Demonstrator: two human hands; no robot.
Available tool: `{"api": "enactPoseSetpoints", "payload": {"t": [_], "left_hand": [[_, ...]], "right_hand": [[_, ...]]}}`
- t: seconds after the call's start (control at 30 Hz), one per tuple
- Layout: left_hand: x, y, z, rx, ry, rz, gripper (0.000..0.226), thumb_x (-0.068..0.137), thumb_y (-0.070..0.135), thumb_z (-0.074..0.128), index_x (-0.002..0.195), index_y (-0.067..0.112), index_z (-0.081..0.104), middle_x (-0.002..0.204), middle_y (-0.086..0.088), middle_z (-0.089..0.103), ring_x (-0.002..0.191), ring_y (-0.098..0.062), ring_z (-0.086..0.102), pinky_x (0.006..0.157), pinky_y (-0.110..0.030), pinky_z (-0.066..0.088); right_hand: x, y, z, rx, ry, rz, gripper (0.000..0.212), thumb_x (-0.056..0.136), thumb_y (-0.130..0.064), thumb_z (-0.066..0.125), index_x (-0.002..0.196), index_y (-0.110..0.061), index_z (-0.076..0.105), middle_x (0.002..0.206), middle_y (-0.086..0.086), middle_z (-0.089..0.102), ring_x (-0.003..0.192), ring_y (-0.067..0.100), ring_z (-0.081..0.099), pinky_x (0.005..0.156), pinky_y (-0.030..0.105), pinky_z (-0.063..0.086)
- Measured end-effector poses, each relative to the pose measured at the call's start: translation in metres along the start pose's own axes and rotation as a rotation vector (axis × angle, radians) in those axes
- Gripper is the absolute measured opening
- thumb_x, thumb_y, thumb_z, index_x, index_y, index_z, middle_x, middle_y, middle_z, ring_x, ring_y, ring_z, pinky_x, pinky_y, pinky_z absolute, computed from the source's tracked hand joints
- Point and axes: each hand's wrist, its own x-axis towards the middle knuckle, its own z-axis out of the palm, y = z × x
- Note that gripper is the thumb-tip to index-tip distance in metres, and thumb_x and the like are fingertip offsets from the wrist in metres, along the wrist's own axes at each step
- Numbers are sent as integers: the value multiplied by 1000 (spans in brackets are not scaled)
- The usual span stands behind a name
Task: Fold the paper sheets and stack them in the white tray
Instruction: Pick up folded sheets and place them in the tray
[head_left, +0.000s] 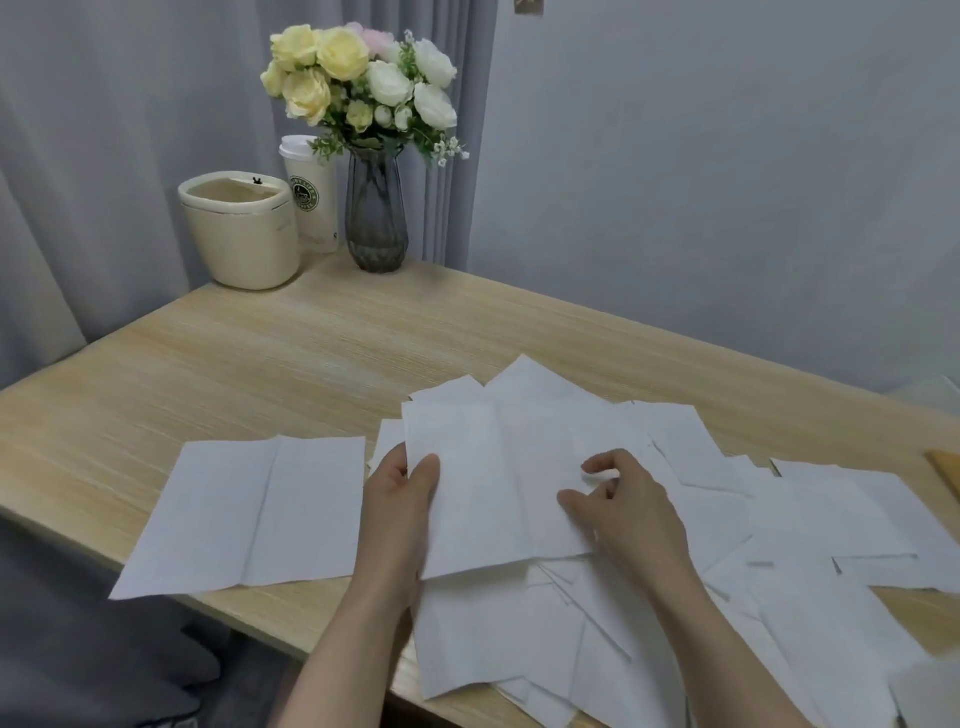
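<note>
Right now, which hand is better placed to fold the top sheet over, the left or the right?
Probably the left hand: it already pinches the left edge of the top sheet, thumb on top, so it could swing that edge over. The right hand rests on the sheet's middle and can hold it down.

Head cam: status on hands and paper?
Left hand pinches top sheet at its left edge. Right hand rests curled on it. Loose pile beneath. White tray not clearly visible.
</note>
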Motion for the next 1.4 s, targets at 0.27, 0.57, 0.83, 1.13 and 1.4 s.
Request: {"api": "enactPoseSetpoints", "payload": {"t": [0.27, 0.57, 0.83, 1.13, 1.4], "left_hand": [[-4, -2, 6, 13, -32, 6, 25, 97, 7, 49, 96, 20, 71, 92, -4, 76, 90, -30, 70, 84, -47, 54], [-16, -15, 43, -16, -153, 16, 27, 98, 8, 47, 107, 24, 66, 104, 2, 74, 97, -19, 71, 88, -42, 55], [-29, -25, 73, -23, -252, 19, 36, 97, 7, 44, 114, 31, 65, 109, 6, 73, 100, -16, 70, 90, -40, 55], [-31, -33, 72, 16, -273, 3, 31, 101, 11, 45, 108, 32, 67, 101, 7, 75, 93, -14, 71, 84, -36, 56], [-27, -40, 68, -38, -284, 14, 27, 101, 11, 48, 116, 26, 65, 108, 5, 74, 98, -14, 70, 81, -32, 55]], "right_hand": [[-10, 15, -18, 114, 123, -43, 23, 82, -21, 67, 105, -24, 70, 68, -12, 60, 84, 15, 61, 75, 34, 46], [-21, 45, -64, 314, 320, -128, 11, 88, -19, 63, 77, -21, 67, 54, 1, 57, 57, 17, 49, 60, 34, 43], [-33, 50, -85, 760, 130, -62, 15, 91, -7, 58, 82, -16, 66, 58, -4, 64, 49, 8, 53, 44, 18, 39], [-23, 71, -66, 700, 18, 77, 14, 91, -19, 62, 100, -13, 71, 84, 9, 73, 62, 18, 58, 50, 24, 42], [-12, 60, -50, 805, 9, 84, 25, 88, -10, 65, 113, -9, 64, 92, 14, 74, 58, 22, 66, 48, 23, 46]]}}
